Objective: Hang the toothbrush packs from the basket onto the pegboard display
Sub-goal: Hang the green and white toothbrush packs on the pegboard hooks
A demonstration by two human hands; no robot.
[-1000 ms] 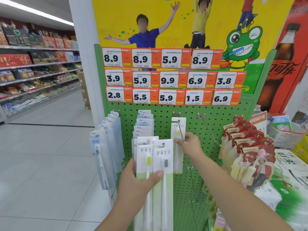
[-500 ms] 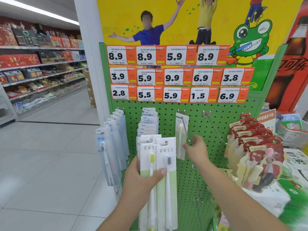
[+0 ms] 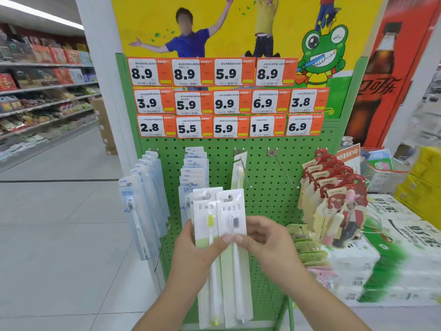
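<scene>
Two toothbrush packs held upright in front of a green pegboard [image 3: 267, 168], side by side and overlapping: yellow-bristled pack [image 3: 207, 237] on the left, dark-bristled pack [image 3: 235, 237] on the right and slightly in front. Left hand [image 3: 193, 256] wrapped around both packs from the left at mid-height, thumb across their fronts. Right hand [image 3: 267, 237] at the right edge of the dark-bristled pack, fingers curled and pinching that edge just beside the left thumb. One hung pack [image 3: 239, 172] of the same kind, with a yellow brush head, already on a metal hook [image 3: 245, 173] near the middle of the pegboard, above and behind the held packs. Bare hook [image 3: 284, 170] to its right, angled outward and carrying nothing. Row of blue-labelled packs [image 3: 194, 168] on the peg just left of the hung pack, partly hidden by the held ones; further row of pale blue packs [image 3: 143, 201] at the left edge of the pegboard. Red and cream children's packs [image 3: 334, 194] crowded on pegs at the right edge. Three rows of orange price tags [image 3: 226, 101] across the upper pegboard, beneath a yellow poster [image 3: 238, 27] with a green cartoon frog [image 3: 321, 51] holding a toothbrush. White basket [image 3: 384, 177] to the right of the display, resting on stacked cartons [image 3: 393, 247]. Stocked store shelves [image 3: 43, 91] along the aisle at far left, above a pale tiled floor [image 3: 59, 235].
</scene>
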